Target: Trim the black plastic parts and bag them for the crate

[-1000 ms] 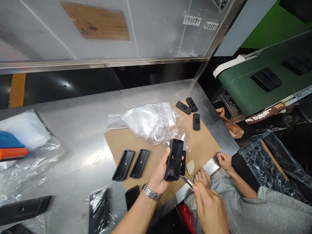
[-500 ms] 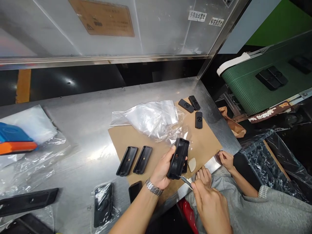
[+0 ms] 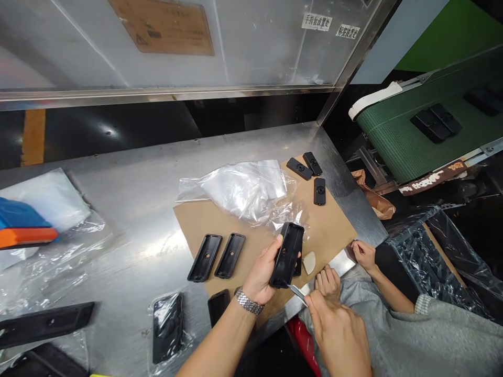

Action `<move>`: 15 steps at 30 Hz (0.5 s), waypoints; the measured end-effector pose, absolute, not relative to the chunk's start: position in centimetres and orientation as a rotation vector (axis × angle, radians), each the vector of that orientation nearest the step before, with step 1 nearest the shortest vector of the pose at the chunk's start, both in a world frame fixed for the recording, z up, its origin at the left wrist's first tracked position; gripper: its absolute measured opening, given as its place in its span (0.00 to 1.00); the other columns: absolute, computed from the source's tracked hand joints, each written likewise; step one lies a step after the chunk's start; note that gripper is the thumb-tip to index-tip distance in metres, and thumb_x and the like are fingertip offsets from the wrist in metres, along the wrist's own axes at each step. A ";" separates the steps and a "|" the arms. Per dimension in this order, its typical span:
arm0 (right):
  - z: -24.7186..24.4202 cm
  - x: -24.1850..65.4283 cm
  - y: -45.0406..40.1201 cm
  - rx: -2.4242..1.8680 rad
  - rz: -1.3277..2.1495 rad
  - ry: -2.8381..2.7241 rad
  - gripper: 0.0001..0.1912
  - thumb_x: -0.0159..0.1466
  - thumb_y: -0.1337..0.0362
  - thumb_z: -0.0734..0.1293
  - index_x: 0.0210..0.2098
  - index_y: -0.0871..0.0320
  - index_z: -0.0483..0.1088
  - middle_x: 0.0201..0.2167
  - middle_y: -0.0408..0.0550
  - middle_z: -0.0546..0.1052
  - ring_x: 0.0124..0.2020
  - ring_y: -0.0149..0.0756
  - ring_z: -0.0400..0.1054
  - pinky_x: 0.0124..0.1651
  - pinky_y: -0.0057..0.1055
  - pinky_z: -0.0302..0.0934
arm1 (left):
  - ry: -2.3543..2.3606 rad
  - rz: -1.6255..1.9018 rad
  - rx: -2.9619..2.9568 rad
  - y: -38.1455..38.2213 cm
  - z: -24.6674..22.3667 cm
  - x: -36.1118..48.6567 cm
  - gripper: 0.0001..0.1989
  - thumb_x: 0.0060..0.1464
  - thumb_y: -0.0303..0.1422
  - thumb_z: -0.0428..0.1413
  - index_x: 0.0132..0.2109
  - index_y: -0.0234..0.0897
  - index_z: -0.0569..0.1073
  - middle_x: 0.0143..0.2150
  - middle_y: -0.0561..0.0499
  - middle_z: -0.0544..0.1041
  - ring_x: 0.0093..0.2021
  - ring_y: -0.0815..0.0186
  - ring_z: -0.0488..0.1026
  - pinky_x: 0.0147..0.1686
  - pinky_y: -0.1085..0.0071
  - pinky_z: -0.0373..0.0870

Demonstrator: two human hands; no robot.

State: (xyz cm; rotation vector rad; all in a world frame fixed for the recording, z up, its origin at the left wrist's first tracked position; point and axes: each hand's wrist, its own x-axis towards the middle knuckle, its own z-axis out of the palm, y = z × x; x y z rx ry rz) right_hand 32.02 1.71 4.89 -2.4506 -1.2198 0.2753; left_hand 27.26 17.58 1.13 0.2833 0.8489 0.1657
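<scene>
My left hand, with a metal watch at the wrist, grips a black plastic housing, its hollow side facing up. A small metal knife is pinched in my right hand. The blade tip meets the lower end of the housing; whether it cuts there is too small to tell. Two similar housings lie hollow side up on a brown cardboard sheet, left of my left hand. Another black part lies below them, and one more is partly hidden behind the held housing.
Several small black pieces and clear plastic bags lie on the cardboard. A co-worker in a grey sleeve rests both hands at the table's right edge. A bagged black part lies at front. A green conveyor stands right.
The knife and my right hand have shifted slightly left along the lower end of the housing. My left hand keeps its hold. The whole view has drifted a little.
</scene>
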 end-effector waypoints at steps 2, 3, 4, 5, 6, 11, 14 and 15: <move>4.8 31.9 1.7 -2.465 0.297 -1.229 0.16 0.62 0.54 0.54 0.23 0.50 0.65 0.14 0.41 0.68 0.14 0.27 0.64 0.13 0.22 0.50 | 0.839 0.177 0.281 17.5 1.0 27.2 0.15 0.51 0.39 0.52 0.32 0.29 0.72 0.26 0.45 0.76 0.21 0.70 0.70 0.21 0.77 0.68; 4.8 31.8 1.8 -2.470 0.307 -1.222 0.16 0.62 0.54 0.54 0.22 0.50 0.64 0.14 0.41 0.68 0.13 0.27 0.64 0.12 0.22 0.49 | 0.830 0.181 0.277 17.5 0.9 27.2 0.15 0.51 0.40 0.52 0.33 0.29 0.72 0.26 0.45 0.76 0.21 0.70 0.71 0.22 0.76 0.68; 4.8 31.8 1.9 -2.470 0.320 -1.209 0.16 0.62 0.54 0.54 0.22 0.50 0.64 0.13 0.40 0.67 0.13 0.27 0.64 0.12 0.21 0.49 | 0.821 0.188 0.270 17.4 0.8 27.2 0.15 0.51 0.40 0.52 0.33 0.29 0.72 0.27 0.45 0.76 0.21 0.69 0.71 0.22 0.75 0.69; 4.8 31.8 2.1 -2.466 0.333 -1.189 0.17 0.62 0.54 0.54 0.22 0.50 0.64 0.13 0.40 0.67 0.13 0.27 0.63 0.12 0.21 0.48 | 0.813 0.197 0.260 17.4 0.7 27.1 0.15 0.51 0.40 0.52 0.34 0.29 0.72 0.27 0.45 0.76 0.22 0.69 0.71 0.23 0.75 0.69; 4.8 31.8 2.3 -2.460 0.350 -1.166 0.17 0.62 0.53 0.54 0.22 0.50 0.64 0.13 0.40 0.67 0.13 0.27 0.64 0.12 0.21 0.49 | 0.808 0.208 0.247 17.4 0.6 27.1 0.16 0.51 0.40 0.52 0.35 0.29 0.72 0.28 0.45 0.76 0.22 0.69 0.72 0.23 0.75 0.70; 4.8 31.9 2.8 -2.347 0.533 -1.002 0.20 0.62 0.54 0.54 0.17 0.52 0.62 0.12 0.39 0.64 0.14 0.26 0.63 0.15 0.20 0.53 | 0.764 0.268 0.124 17.6 0.7 26.8 0.18 0.53 0.41 0.48 0.36 0.29 0.72 0.28 0.45 0.76 0.24 0.68 0.72 0.26 0.73 0.72; 4.5 31.4 2.6 -2.242 0.737 -0.753 0.21 0.63 0.53 0.51 0.19 0.53 0.61 0.10 0.39 0.61 0.12 0.25 0.58 0.15 0.20 0.53 | 0.726 0.283 0.083 17.8 0.8 26.7 0.19 0.54 0.42 0.47 0.34 0.29 0.72 0.28 0.45 0.76 0.24 0.68 0.72 0.26 0.72 0.72; 4.4 31.2 2.4 -2.213 0.790 -0.691 0.21 0.64 0.53 0.50 0.21 0.54 0.61 0.11 0.39 0.61 0.12 0.25 0.57 0.16 0.20 0.53 | 0.718 0.286 0.071 17.8 0.9 26.7 0.19 0.54 0.42 0.47 0.33 0.29 0.72 0.27 0.45 0.76 0.24 0.68 0.72 0.26 0.73 0.71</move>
